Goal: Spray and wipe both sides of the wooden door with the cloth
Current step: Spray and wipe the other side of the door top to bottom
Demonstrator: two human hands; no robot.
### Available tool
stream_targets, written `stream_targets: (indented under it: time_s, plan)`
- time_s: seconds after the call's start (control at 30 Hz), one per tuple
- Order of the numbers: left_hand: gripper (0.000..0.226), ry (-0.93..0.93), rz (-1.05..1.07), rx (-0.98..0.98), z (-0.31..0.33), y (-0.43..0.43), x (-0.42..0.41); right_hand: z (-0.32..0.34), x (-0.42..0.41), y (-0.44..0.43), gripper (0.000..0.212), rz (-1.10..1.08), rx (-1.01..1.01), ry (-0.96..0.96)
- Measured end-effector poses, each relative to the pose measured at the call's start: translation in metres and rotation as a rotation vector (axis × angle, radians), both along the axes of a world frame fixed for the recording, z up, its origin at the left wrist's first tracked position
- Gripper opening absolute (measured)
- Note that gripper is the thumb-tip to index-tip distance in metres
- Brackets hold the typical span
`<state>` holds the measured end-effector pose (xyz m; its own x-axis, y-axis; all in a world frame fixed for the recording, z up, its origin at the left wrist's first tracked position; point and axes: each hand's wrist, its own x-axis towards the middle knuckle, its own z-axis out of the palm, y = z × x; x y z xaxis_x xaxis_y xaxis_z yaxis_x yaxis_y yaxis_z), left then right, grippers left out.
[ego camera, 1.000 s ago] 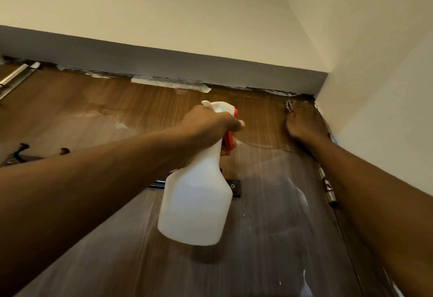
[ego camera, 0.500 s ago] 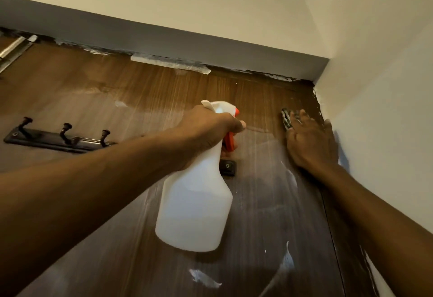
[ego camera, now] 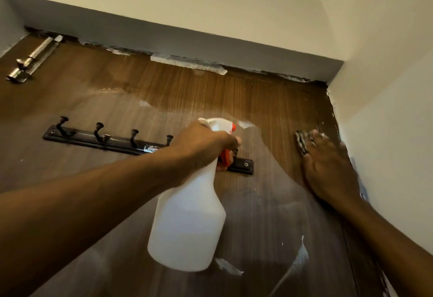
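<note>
The wooden door point(ego camera: 210, 90) fills the view, brown and wet-streaked near its top. My left hand point(ego camera: 206, 149) grips the neck of a white spray bottle point(ego camera: 187, 221) with an orange trigger, held in front of the door's middle. My right hand point(ego camera: 328, 167) lies flat against the door near its right edge, pressing a dark patterned cloth point(ego camera: 301, 143) of which only a strip shows past my fingers.
A black coat-hook rail point(ego camera: 98, 141) is screwed across the door, partly behind the bottle. A metal slide bolt point(ego camera: 32, 59) sits at the upper left. The grey door frame point(ego camera: 187, 41) runs above, and a white wall point(ego camera: 386, 132) closes in on the right.
My right hand with the cloth has slid down the door's right edge from the top corner. The view has tilted down, showing more of the hook rail. The bottle stays held up.
</note>
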<state>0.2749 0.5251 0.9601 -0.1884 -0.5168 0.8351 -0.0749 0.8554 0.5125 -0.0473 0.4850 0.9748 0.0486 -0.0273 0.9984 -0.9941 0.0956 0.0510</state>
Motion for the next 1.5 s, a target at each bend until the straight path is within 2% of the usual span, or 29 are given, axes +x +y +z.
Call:
stream_targets:
  time_s: [0.17,0.27,0.33,0.47,0.53,0.6,0.67,0.73,0.87,0.97,1.03,1.17,1.33,1.4,1.5]
  plan:
    - [0.058,0.030,0.002,-0.012,0.002,-0.004,0.017,0.059,0.060,-0.011,0.056,0.054,-0.005,-0.176]
    - [0.066,0.025,0.029,-0.029,0.002,-0.004,0.026,0.068,0.105,-0.019,0.055,0.053,0.024,0.016]
    - [0.062,0.051,-0.002,-0.024,0.003,-0.002,0.033,0.050,0.116,-0.021,0.055,0.033,0.075,0.185]
    - [0.059,0.082,-0.014,-0.023,-0.004,0.000,0.048,0.001,0.082,-0.008,0.057,0.081,0.202,0.418]
    - [0.059,0.086,-0.003,-0.018,-0.009,-0.001,0.058,-0.005,0.051,-0.002,0.058,0.054,0.199,0.390]
    - [0.061,0.093,0.025,-0.001,-0.011,-0.001,0.068,0.004,0.036,0.001,0.063,0.064,0.150,0.214]
    - [0.063,0.096,0.060,-0.005,-0.012,-0.004,0.074,0.028,0.049,-0.002,0.067,0.097,0.078,0.053]
    - [0.063,0.112,0.098,-0.020,-0.009,-0.008,0.074,0.053,0.083,-0.008,0.058,0.081,0.068,0.004]
    - [0.059,0.159,0.182,-0.032,-0.006,-0.012,0.070,0.078,0.142,-0.019,0.047,0.190,0.225,0.227]
    - [0.056,0.171,0.147,0.004,-0.009,-0.014,0.071,0.064,0.128,-0.015,0.045,0.375,0.362,0.407]
    - [0.053,0.164,0.152,0.021,-0.012,-0.016,0.078,0.049,0.102,-0.009,0.045,0.392,0.371,0.474]
    - [0.056,0.140,0.208,0.045,-0.019,-0.018,0.095,0.046,0.070,-0.005,0.052,0.224,0.243,0.420]
    - [0.042,0.165,0.371,0.003,-0.026,-0.024,0.117,0.092,0.135,-0.015,0.057,0.100,0.177,0.190]
    - [0.043,0.164,0.402,-0.013,-0.027,-0.027,0.125,0.104,0.170,-0.020,0.058,0.113,0.197,0.243]
    - [0.037,0.184,0.362,-0.042,-0.026,-0.028,0.137,0.107,0.209,-0.026,0.053,0.172,0.303,0.454]
